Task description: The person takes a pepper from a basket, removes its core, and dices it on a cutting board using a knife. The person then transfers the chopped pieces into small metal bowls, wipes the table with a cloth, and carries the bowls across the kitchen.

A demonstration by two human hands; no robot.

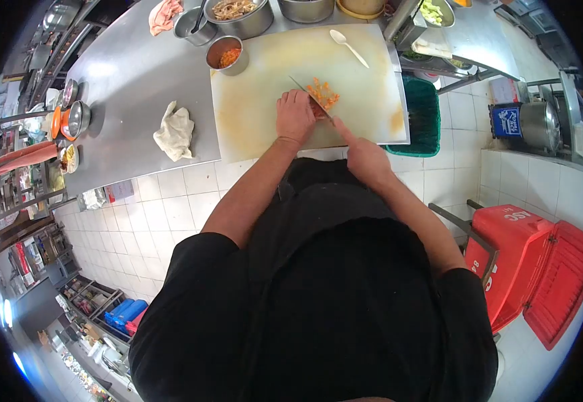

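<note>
On the white cutting board (pixel 258 100), my right hand (pixel 366 159) is closed round the handle of a kitchen knife (pixel 303 88), its blade slanting up and to the left. My left hand (pixel 294 116) lies beside the blade, fingers bent and pressed down on a reddish vegetable (pixel 317 111) that they largely hide; its kind is unclear. Beyond the blade, small orange-red diced pieces (pixel 323 92) lie scattered. A metal pot (pixel 227 56) holding similar orange-red pieces stands at the board's upper left corner. Farther up rests a pale spoon (pixel 349 48).
A crumpled white cloth (pixel 174 131) lies on the steel counter (pixel 124 74) to the left. Large metal pots (pixel 246 21) line the back. A green-lined bin (pixel 421 120) stands just right of the board, and a red lidded bin (pixel 512 254) is behind on the right.
</note>
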